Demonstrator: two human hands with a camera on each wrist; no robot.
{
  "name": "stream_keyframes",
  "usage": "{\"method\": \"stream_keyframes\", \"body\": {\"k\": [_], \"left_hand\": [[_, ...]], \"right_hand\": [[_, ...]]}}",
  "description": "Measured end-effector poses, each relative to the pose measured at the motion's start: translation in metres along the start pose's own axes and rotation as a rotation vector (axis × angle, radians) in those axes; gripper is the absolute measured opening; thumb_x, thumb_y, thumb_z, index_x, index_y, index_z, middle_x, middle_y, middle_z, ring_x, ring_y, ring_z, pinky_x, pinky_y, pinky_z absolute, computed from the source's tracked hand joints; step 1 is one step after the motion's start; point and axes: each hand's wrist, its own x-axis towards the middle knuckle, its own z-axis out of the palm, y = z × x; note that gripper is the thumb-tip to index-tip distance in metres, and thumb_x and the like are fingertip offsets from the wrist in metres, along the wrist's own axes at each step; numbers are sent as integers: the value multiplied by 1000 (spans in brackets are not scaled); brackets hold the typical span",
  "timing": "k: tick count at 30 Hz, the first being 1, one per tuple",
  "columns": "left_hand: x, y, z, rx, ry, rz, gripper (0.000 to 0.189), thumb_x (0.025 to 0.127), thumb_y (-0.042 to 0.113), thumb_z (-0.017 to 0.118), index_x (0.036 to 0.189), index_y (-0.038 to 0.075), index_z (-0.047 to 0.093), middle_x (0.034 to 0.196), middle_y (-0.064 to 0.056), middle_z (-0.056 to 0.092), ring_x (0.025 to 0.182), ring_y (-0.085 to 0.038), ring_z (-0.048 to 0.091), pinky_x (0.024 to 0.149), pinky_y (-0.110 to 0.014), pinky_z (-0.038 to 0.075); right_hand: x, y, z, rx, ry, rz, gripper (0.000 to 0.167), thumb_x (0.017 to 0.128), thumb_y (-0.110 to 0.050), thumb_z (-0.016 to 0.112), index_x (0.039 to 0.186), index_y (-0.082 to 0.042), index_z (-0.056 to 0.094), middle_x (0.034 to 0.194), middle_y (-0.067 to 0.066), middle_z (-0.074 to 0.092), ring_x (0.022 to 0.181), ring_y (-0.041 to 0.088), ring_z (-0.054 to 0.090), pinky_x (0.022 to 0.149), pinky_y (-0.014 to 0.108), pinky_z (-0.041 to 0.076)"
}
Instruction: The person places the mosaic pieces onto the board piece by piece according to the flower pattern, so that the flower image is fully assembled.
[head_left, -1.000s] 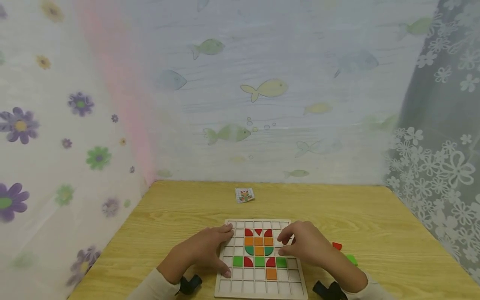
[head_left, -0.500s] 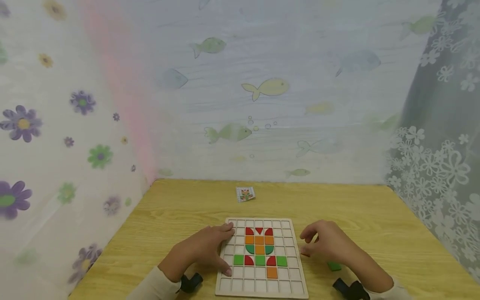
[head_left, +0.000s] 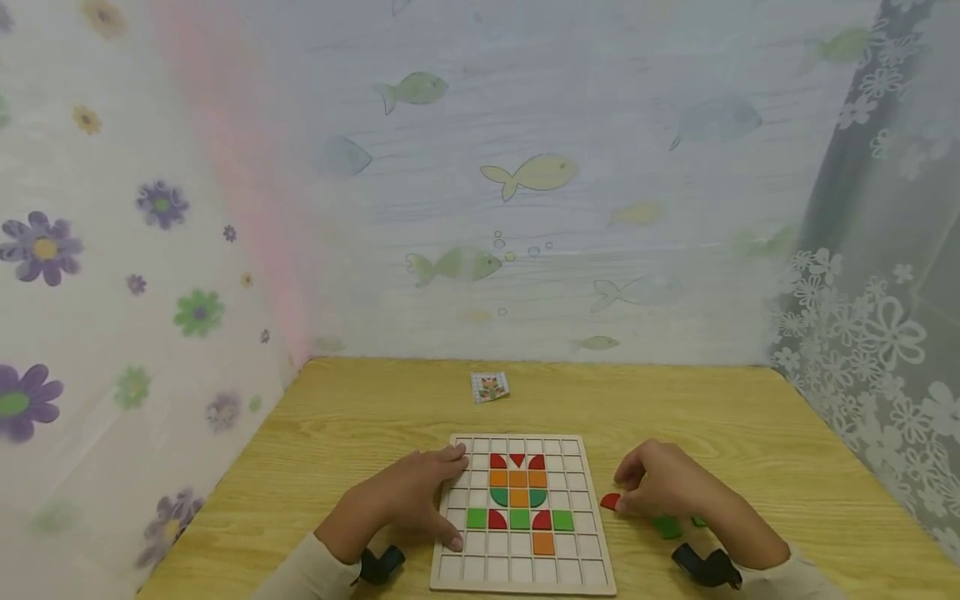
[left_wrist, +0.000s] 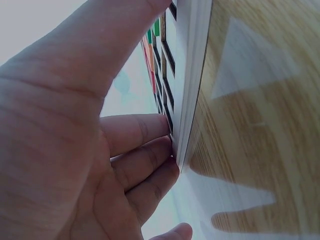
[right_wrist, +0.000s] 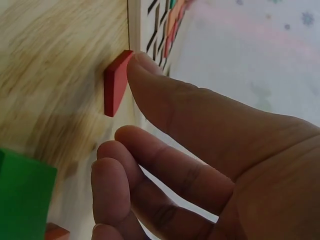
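A pale wooden grid board [head_left: 517,575] lies on the table with red, orange, green and teal tiles set in its cells. My left hand [head_left: 401,500] rests on its left edge, fingers extended; in the left wrist view several fingertips [left_wrist: 167,125] meet the rim. Off the board's right side is my right hand [head_left: 667,492]. The tip of its thumb is at a red tile with a curved edge [head_left: 610,502], and in the right wrist view that red tile [right_wrist: 118,82] lies on the table, the other fingers bent and apart from it.
Green tiles [head_left: 666,527] lie beneath the right wrist, and the right wrist view shows a bit of an orange tile [right_wrist: 56,233]. A small card with a coloured tile pattern [head_left: 490,387] lies beyond the board. Printed curtains stand behind the table and along its sides.
My right hand has moved off the board to the right, over the table. The red tile beside its thumb has come into view. My left hand has stayed at the board's left edge.
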Motion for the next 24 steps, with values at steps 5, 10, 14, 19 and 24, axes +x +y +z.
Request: {"method": "stream_keyframes", "body": {"k": [5, 10, 14, 19, 24], "left_hand": [[0, 1, -1, -7, 0, -9, 115, 67, 71, 85, 160, 16, 43, 168, -2, 35, 154, -28, 36, 123, -60, 29], [-1, 1, -1, -15, 7, -10, 115, 67, 70, 86, 160, 17, 43, 168, -2, 35, 155, -28, 35, 124, -61, 28], [-1, 2, -2, -14, 6, -12, 115, 67, 70, 85, 160, 17, 43, 168, -2, 35, 155, -29, 35, 124, -61, 28], [-2, 3, -2, -16, -1, -15, 114, 67, 70, 86, 159, 17, 43, 168, -2, 36, 154, -30, 36, 123, -61, 29], [-2, 4, -2, -14, 2, -12, 114, 67, 69, 86, 159, 16, 44, 167, -3, 37, 154, -29, 36, 122, -63, 29]], "right_hand": [[2, 3, 3, 11, -6, -24, 26, 77, -20, 93, 95, -9, 79, 89, 1, 70, 81, 17, 62, 68, 35, 55], [3, 5, 5, 19, -18, -63, 17, 79, -17, 91, 88, -11, 78, 81, -1, 69, 75, 19, 61, 62, 34, 53], [3, 5, 7, 10, -11, -67, 17, 78, -15, 91, 83, -12, 75, 78, -1, 68, 72, 19, 60, 60, 32, 51], [3, 4, 8, 11, 18, -75, 21, 78, -9, 90, 82, -10, 69, 77, 0, 66, 70, 19, 60, 57, 30, 51], [3, 4, 9, -6, 42, -102, 18, 79, -3, 83, 82, -10, 67, 74, -2, 65, 65, 16, 58, 53, 26, 48]]}}
